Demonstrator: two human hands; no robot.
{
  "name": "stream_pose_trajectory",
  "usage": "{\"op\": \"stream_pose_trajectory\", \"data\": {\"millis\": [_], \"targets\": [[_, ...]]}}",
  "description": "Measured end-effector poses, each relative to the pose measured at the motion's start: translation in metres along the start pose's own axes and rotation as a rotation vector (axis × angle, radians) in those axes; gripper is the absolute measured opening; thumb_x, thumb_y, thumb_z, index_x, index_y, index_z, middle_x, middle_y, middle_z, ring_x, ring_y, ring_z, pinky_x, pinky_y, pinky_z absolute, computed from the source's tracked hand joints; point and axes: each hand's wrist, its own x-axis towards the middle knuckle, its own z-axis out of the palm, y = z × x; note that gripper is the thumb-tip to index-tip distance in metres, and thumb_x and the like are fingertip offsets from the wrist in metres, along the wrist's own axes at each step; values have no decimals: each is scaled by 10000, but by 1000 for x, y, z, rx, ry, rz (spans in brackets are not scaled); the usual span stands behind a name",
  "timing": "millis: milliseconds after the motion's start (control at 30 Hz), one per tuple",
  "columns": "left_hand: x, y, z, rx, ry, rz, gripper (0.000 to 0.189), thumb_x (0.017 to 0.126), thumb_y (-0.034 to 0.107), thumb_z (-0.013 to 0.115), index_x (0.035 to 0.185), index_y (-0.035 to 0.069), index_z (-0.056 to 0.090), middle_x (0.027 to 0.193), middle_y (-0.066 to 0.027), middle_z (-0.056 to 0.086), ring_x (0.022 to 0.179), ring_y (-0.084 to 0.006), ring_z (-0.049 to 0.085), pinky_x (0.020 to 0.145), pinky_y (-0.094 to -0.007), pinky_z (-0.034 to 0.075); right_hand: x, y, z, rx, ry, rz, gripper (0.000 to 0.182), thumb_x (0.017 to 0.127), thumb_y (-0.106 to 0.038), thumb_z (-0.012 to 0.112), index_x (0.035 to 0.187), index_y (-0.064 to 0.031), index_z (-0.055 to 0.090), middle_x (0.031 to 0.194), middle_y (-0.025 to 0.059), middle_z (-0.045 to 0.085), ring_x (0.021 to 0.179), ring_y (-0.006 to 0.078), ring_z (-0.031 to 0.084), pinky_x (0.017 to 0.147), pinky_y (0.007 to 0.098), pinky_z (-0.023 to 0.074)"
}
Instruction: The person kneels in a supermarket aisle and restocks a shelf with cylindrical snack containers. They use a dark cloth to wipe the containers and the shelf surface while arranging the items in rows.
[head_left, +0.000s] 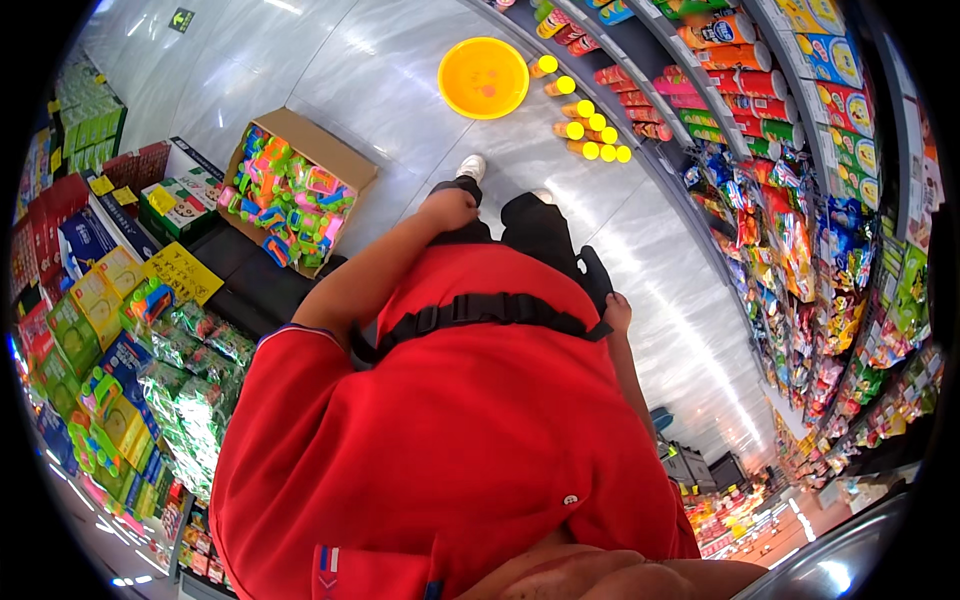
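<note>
My left hand (451, 209) hangs in front of my left thigh, over the black trousers (534, 225). Its fingers curl inward, and whether they enclose anything is hidden. At my right hip, my right hand (618, 313) is beside a black item (595, 276) with a small gap in it; I cannot tell if it grips this. A black buckled strap (487, 308) runs around the waist of my red shirt (465, 420). Ahead on the floor sits a round yellow basin (483, 78) with small reddish patches inside. Several yellow-capped canisters (585, 131) stand beside it.
Shelves of snack canisters (750, 90) and hanging snack bags (780, 240) line the right side. To the left, a cardboard box (330, 148) holds colourful plastic toys (292, 195). Stacked cartons (82, 300) and wrapped green packs (195, 375) stand behind it. Grey tiled floor (375, 67) lies ahead.
</note>
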Motion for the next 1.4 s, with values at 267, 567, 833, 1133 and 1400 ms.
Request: {"op": "stream_pose_trajectory", "data": {"millis": [267, 567, 833, 1133, 1400], "targets": [[21, 27, 35, 249, -502, 268, 387, 870, 408, 585, 1143, 170, 722, 1093, -149, 704, 1040, -320, 654, 922, -421, 487, -30, -24, 26, -14, -241, 53, 456, 966, -399, 525, 1026, 27, 674, 947, 233, 687, 888, 339, 661, 796, 417, 484], [40, 21, 49, 300, -415, 227, 324, 877, 356, 571, 1017, 106, 722, 1003, -198, 696, 994, -376, 652, 873, -485, 487, 5, -85, 16, -160, -483, -71, 514, 880, -495, 610, 992, 2, 677, 967, 236, 682, 965, 378, 652, 819, 441, 496], [31, 98, 0, 420, -284, -66, 451, 893, 474, 588, 983, 55, 730, 1027, -201, 697, 996, -377, 657, 899, -467, 499, 67, -90, 6, -270, -472, -320, 339, 776, -311, 655, 984, -45, 689, 981, 194, 693, 956, 370, 657, 821, 450, 515], [1, 129, -72, 153, -287, 139, 431, 946, 352, 519, 802, -7, 710, 839, -237, 669, 832, -423, 632, 811, -501, 487, 79, -117, -1, -191, -399, -261, 331, 747, -279, 639, 969, -37, 680, 970, 208, 679, 949, 374, 648, 825, 431, 515], [23, 62, -100, 140, -320, 209, 402, 931, 337, 543, 776, 2, 706, 808, -219, 669, 817, -397, 645, 785, -483, 494, 99, -143, 28, -46, -198, -135, 365, 818, -334, 657, 991, -12, 666, 962, 207, 683, 942, 388, 649, 807, 443, 503]]}}
